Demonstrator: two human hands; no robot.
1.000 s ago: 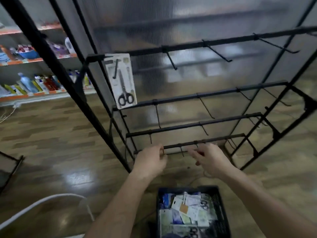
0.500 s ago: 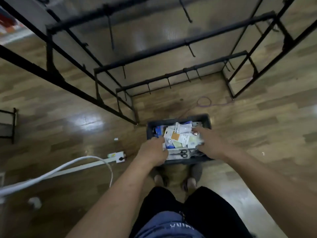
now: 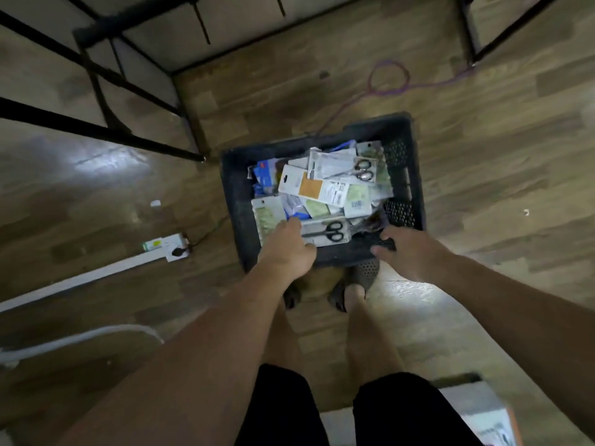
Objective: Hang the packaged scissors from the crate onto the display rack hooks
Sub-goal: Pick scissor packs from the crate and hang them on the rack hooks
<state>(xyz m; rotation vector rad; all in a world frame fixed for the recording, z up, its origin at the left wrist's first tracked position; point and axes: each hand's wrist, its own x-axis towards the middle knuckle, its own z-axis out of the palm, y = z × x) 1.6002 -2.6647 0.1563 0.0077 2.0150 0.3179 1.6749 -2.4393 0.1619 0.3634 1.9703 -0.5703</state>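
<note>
A black plastic crate [image 3: 238, 194] stands on the floor in front of my feet, filled with several carded packages. One package with silver-handled scissors [image 3: 362, 170] lies at its far side. A package with black-handled scissors [image 3: 331, 231] lies at the near side. My left hand [image 3: 286, 249] reaches into the crate and pinches the left end of that black-handled package between fingers and thumb. My right hand [image 3: 412, 252] curls its fingers over the crate's near right rim. Only the lowest bars and hooks of the black display rack [image 3: 96, 30] show at the top left.
A white power strip [image 3: 170, 247] and a white cable [image 3: 80, 341] lie on the wooden floor at the left. A purple cord [image 3: 388, 78] loops beyond the crate. A cardboard box [image 3: 476, 413] sits at the bottom right. My sandalled feet [image 3: 354, 284] touch the crate's near side.
The view has tipped down from the rack to the crate. Both hands dropped from the lowest rack bar into the crate; then the right hand moved off the packages to the near rim.
</note>
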